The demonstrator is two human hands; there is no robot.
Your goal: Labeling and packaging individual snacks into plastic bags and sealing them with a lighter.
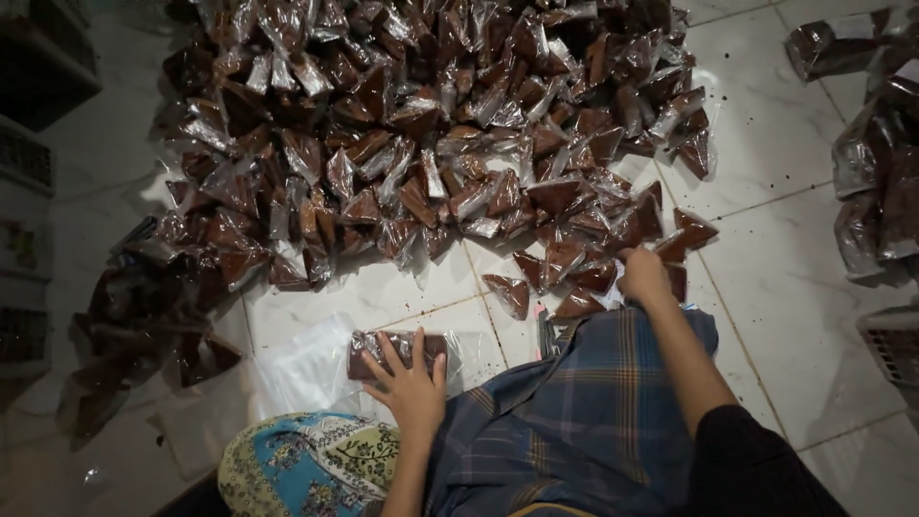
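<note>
White tiled floor (785, 191) showing brown crumbs. Plaid blue cloth (574, 421) lying across lap, floral turquoise fabric (306, 464) bunching beside it. White basket (895, 345) sitting at right edge — dark shelves (38, 67) standing at far left.

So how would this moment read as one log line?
left hand: pressing flat packet | right hand: reaching into packet pile | floor: white tiles

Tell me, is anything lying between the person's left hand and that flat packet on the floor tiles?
Nothing visible does. The left hand already rests with spread fingers on the flat brown packet, pressing it to the white tiled floor. The right hand reaches the edge of the big packet pile.
</note>
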